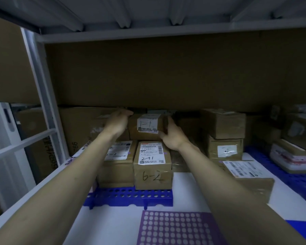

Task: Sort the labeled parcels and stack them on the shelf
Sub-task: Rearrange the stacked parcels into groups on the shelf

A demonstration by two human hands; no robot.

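Deep on the white metal shelf [113,225], at the centre of the frame, both hands steady a small brown cardboard parcel with a white label marked "1-1" [147,126]. It sits on top of two larger brown cardboard boxes: one handwritten "6-2" with a "241" label [152,167], and its labelled neighbour just to the left [117,163]. The left hand [118,121] lies against the small parcel's left side with fingers fairly straight, reaching over the far top edge. The right hand [171,135] wraps the right side, thumb curled under the near lower corner, seemingly squaring the parcel so its label faces outward and stays readable. Both lower boxes stand on a blue perforated plastic mat [131,197], probably to keep cardboard off the bare shelf. More taped brown parcels [224,137] are stacked at the right.
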